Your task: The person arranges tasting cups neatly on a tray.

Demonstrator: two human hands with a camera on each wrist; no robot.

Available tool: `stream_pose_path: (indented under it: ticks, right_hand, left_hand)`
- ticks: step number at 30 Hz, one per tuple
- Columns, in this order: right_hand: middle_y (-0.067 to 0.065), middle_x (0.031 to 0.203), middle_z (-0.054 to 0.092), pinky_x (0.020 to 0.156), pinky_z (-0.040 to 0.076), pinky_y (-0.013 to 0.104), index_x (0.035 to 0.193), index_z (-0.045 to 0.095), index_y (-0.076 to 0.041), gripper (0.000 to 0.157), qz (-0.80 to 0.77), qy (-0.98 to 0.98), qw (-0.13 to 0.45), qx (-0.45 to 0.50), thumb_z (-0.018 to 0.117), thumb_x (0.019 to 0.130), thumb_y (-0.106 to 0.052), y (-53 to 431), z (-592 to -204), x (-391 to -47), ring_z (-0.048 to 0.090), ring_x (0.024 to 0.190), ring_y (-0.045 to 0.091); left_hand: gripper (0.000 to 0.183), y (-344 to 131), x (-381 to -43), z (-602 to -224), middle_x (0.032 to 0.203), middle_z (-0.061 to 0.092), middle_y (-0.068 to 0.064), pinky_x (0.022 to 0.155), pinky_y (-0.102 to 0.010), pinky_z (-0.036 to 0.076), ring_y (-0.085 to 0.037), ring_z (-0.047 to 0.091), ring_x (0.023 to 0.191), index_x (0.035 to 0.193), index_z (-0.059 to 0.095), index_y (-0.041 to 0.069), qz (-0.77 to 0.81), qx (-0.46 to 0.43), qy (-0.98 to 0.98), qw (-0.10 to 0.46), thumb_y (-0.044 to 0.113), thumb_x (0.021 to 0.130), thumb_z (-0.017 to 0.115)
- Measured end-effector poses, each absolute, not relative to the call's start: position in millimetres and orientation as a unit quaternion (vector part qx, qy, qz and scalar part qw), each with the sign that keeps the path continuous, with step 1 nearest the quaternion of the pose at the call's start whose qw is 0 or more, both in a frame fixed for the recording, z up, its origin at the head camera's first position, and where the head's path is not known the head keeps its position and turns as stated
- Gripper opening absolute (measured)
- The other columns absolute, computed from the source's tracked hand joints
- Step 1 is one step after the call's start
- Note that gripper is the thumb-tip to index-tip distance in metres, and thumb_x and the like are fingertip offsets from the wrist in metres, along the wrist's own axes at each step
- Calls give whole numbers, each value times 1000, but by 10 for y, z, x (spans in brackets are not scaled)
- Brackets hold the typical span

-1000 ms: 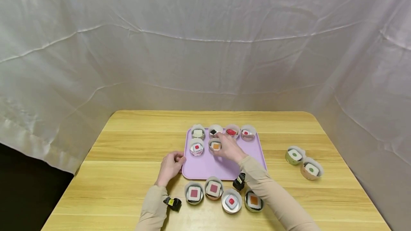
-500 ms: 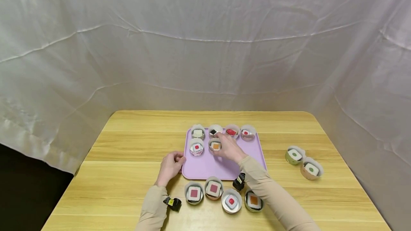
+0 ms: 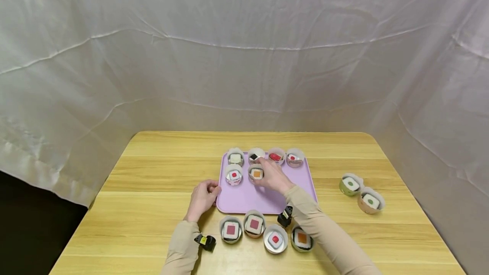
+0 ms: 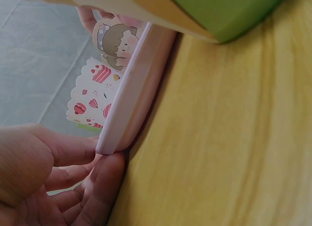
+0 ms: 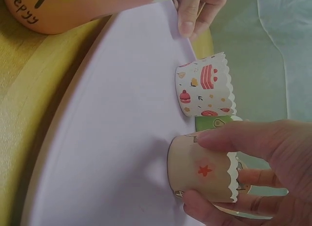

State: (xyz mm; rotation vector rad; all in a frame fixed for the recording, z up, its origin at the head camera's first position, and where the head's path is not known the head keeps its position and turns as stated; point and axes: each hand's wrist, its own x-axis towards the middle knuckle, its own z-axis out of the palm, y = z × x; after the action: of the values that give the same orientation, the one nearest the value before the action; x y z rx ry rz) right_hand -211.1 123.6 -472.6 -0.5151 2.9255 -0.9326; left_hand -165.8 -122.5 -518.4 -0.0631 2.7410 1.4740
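My right hand [image 3: 274, 177] grips a paper baking cup [image 5: 200, 170] by its sides; inside it is a white square piece with an orange centre [image 3: 257, 174]. That cup stands on the lilac tray [image 3: 244, 200], in the second row. To its left is a paper cup with cake prints [image 5: 204, 89], holding a white piece with a red centre. At the tray's left edge, my left hand [image 3: 203, 198] pinches the rim between thumb and fingers, as the left wrist view shows closely. Several filled cups, one of them with a red filling [image 3: 276, 157], line the tray's far edge.
Several filled paper cups, including one with a red-centred piece [image 3: 275, 239], stand on the wooden table [image 3: 153, 215] before the tray's near edge. At the right are a green cup [image 3: 350, 185] and an orange-brown cup [image 3: 370, 202]. Pale curtains [image 3: 244, 75] surround the table.
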Motion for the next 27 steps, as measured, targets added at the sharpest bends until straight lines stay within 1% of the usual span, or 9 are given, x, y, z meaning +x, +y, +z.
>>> stream_pose_path:
  ticks: [5, 10, 15, 22, 25, 27]
  right_hand:
    - [21, 122, 67, 104, 52, 52, 127, 59, 1, 61, -307, 938, 23, -159, 87, 75, -14, 1262, -4715, -2093, 63, 117, 38]
    - [19, 126, 66, 106, 51, 51, 130, 58, -1, 64, -332, 931, 33, -146, 87, 75, -14, 1302, -4694, -2061, 62, 119, 37]
    - [21, 128, 65, 101, 54, 52, 133, 55, -1, 67, -354, 924, 41, -135, 87, 76, -17, 1365, -4678, -2013, 63, 117, 37]
    - [21, 124, 65, 94, 57, 48, 137, 53, -3, 70, -368, 920, 50, -121, 86, 78, -23, 1462, -4647, -1950, 64, 113, 35]
    - [23, 122, 65, 91, 58, 48, 138, 53, -3, 71, -363, 923, 44, -117, 86, 78, -22, 1512, -4624, -1926, 66, 108, 37]
    - [23, 121, 66, 92, 57, 49, 138, 53, -2, 70, -359, 926, 40, -111, 85, 79, -21, 1556, -4613, -1910, 66, 108, 37]
  left_hand:
    - [22, -1225, -1661, -5189, 78, 64, -7, 51, -24, 56, -9, 57, 58, 109, 70, -5, 474, -21, 880, 14, 9, 93, 66]
    - [21, -1223, -1663, -5187, 78, 64, -7, 52, -24, 55, -9, 57, 59, 109, 71, -4, 466, -21, 884, 12, 9, 93, 66]
    - [22, -1224, -1663, -5186, 79, 63, -7, 52, -23, 55, -10, 57, 60, 110, 70, -4, 468, -23, 883, 14, 9, 93, 66]
    - [21, -1219, -1663, -5186, 79, 62, -7, 52, -24, 56, -10, 58, 60, 110, 70, -4, 475, -27, 879, 19, 8, 93, 65]
    - [20, -1218, -1663, -5185, 79, 63, -7, 52, -24, 55, -10, 58, 60, 109, 70, -3, 475, -26, 880, 18, 8, 93, 65]
    - [20, -1220, -1664, -5185, 78, 63, -7, 52, -24, 55, -10, 58, 60, 109, 70, -4, 473, -24, 881, 16, 8, 93, 65]
